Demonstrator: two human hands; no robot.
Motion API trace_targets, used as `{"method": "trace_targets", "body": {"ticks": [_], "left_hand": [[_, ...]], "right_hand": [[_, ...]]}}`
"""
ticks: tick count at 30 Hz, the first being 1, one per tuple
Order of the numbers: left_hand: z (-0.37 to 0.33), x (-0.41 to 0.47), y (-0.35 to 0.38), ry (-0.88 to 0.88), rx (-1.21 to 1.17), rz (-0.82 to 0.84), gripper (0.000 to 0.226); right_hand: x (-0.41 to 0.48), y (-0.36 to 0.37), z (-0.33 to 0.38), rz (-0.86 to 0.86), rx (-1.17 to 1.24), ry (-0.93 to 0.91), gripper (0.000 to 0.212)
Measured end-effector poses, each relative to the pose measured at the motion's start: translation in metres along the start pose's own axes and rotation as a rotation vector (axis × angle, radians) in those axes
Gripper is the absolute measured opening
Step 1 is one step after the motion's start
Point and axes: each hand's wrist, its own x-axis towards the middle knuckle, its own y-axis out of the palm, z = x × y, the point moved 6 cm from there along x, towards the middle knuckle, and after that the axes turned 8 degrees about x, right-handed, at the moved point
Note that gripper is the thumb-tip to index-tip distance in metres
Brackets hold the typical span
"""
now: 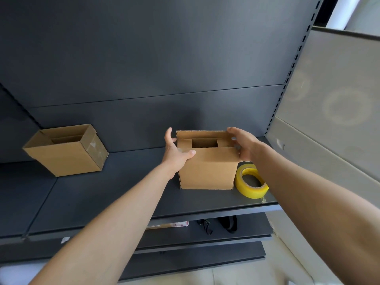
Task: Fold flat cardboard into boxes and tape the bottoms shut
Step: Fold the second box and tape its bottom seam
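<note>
Left hand (pixel 174 154) spread, thumb on cardboard box (pixel 207 171), right hand (pixel 243 145) clasping its three o'clock edge, tape roll (pixel 251 193) at four o'clock

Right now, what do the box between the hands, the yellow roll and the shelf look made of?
Box: brown cardboard, seemingly corrugated, matte; raw cut edges on its top flaps. Tape roll: glossy yellowish plastic film, likely packing tape; it catches light. Shelf: probably painted metal, dark grey, matte; thin folded front lip.
</note>
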Motion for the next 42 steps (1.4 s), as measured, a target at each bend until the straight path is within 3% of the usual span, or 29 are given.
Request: {"method": "trace_targets", "body": {"ticks": [3, 6, 12, 16, 18, 20, 21, 23, 26, 29, 32, 35, 37, 39, 42], "left_hand": [[-0.004, -0.002, 0.004, 0.026, 0.095, 0.039, 0.057], [-0.002, -0.001, 0.007, 0.004, 0.125, 0.045, 0.033], [-0.01, 0.001, 0.009, -0.028, 0.109, -0.039, 0.022], [-0.016, 0.004, 0.003, -0.047, 0.155, -0.144, 0.019], [-0.013, 0.006, 0.003, -0.048, 0.177, -0.147, 0.017], [-0.012, 0.007, 0.004, -0.032, 0.195, -0.145, 0.014], [-0.012, 0.009, 0.004, -0.02, 0.209, -0.148, 0.012], [-0.012, 0.014, 0.001, 0.011, 0.264, -0.167, 0.009], [-0.024, 0.02, 0.0, 0.12, 0.466, -0.183, 0.012], [-0.037, 0.021, 0.011, 0.198, 0.675, -0.141, 0.013], [-0.041, 0.017, 0.026, 0.26, 0.716, -0.101, 0.017], [-0.046, 0.008, 0.037, 0.368, 0.787, -0.063, 0.027], [-0.048, 0.007, 0.034, 0.4, 0.816, -0.063, 0.031], [-0.045, 0.01, 0.031, 0.413, 0.834, -0.065, 0.031], [-0.036, 0.012, 0.031, 0.399, 0.883, -0.026, 0.03]], "right_hand": [[0.01, -0.002, -0.008, 0.007, -0.051, -0.048, 0.025], [0.017, -0.007, -0.013, 0.005, -0.051, -0.095, 0.031], [0.013, -0.007, -0.009, -0.035, -0.027, -0.132, 0.036], [0.015, -0.002, -0.008, 0.056, -0.015, -0.112, 0.032], [0.015, -0.014, -0.011, 0.084, 0.129, -0.134, 0.03], [0.014, -0.041, -0.018, -0.026, 0.222, -0.181, 0.027], [0.014, -0.056, -0.021, -0.11, 0.099, -0.202, 0.026], [0.01, -0.069, -0.029, -0.158, -0.452, -0.175, 0.028], [0.001, -0.062, -0.063, 0.052, -1.222, 0.056, 0.047], [0.003, -0.07, -0.088, 0.006, -1.422, 0.099, 0.061], [0.002, -0.076, -0.1, -0.056, -1.489, 0.104, 0.05], [-0.003, -0.078, -0.085, -0.14, -1.427, 0.061, 0.04], [-0.006, -0.08, -0.056, -0.241, -1.257, -0.018, 0.039], [-0.016, -0.079, -0.022, -0.274, -0.932, -0.118, 0.036], [-0.043, -0.077, 0.015, -0.271, -0.393, -0.175, 0.015]]}}
